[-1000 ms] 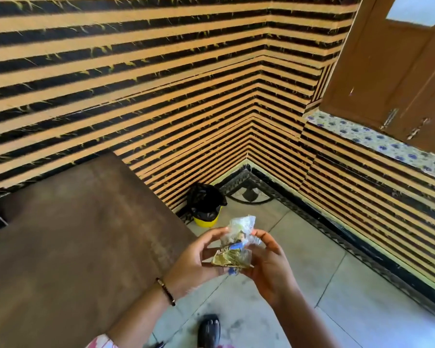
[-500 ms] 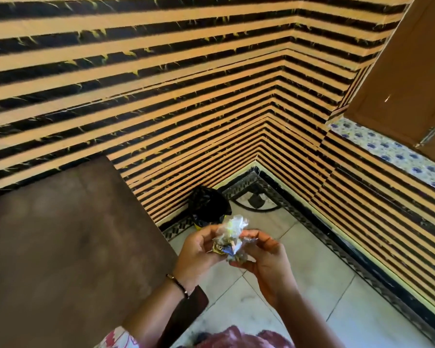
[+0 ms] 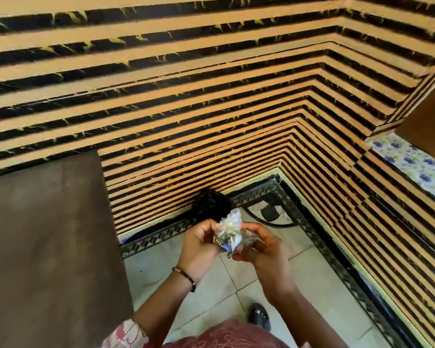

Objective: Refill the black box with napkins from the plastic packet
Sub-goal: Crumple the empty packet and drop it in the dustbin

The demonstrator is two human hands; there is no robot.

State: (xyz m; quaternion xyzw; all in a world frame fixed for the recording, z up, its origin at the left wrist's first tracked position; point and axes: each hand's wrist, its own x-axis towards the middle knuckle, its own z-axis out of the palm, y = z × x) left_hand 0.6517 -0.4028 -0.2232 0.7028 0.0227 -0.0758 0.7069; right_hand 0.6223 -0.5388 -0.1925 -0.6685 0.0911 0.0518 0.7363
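1. In the head view, the crumpled plastic packet (image 3: 230,233) was held in the air between both hands, above the pale tiled floor (image 3: 312,280) and just right of the brown table (image 3: 48,247).
2. The left hand (image 3: 199,243) was closed on the packet's left side, fingers curled around it, with a dark beaded bracelet (image 3: 186,275) on the wrist.
3. The right hand (image 3: 261,249) was closed on the packet's right side, its fingertips pinching the clear film.
4. The packet was scrunched into a small wad, clear at the top with printed gold and blue patches lower down.
5. Beyond the packet, farther from the table, a black bag (image 3: 210,205) sat at the foot of the striped wall (image 3: 211,96).
6. A dark shoe (image 3: 260,316) rested on the floor to the right of the table, below the hands.
7. The black box could not be seen in this view.
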